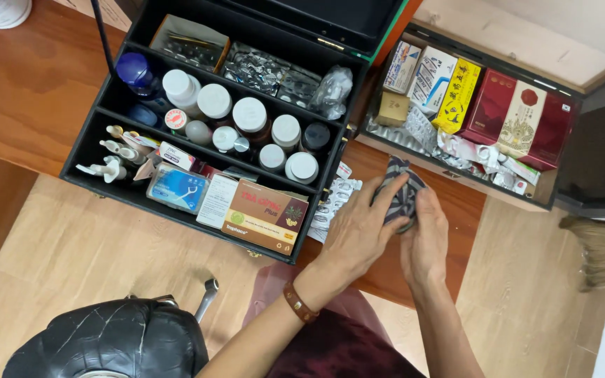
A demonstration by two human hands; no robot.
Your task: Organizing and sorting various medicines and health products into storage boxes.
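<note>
The head camera is looking straight down onto a reddish-brown wooden table [29, 91], with pale wood flooring showing beyond its near edge.

Close to the near edge of the table, between two open containers, both hands are meeting over a small striped grey cloth [402, 187]. The left hand [358, 234] is lying with its fingers stretched out along the cloth's left side and touching it. The right hand [425, 241] is curling around the cloth from the right and gripping it. The cloth is bunched up, and its top is poking out above the fingers. A brown wristband [298, 302] is sitting on the left wrist.

To the left, a black compartment case [78, 168] is standing open, overhanging the table's near edge. It is holding white-capped bottles [249, 115], a blue-capped bottle [134, 71], foil blister packs [255, 68], and, in its near compartment, an orange medicine box [266, 217] and a clear pack of floss picks [176, 187]. More blister strips [334, 199] are lying on the table just beside the left hand.

Toward the far right corner, a wooden drawer box [414, 162] is holding red cartons [519, 119], a yellow carton [456, 94] and crumpled wrappers.

On the floor, a black cushioned chair seat [106, 343] is showing at lower left, and broom bristles [603, 252] at the right edge.
</note>
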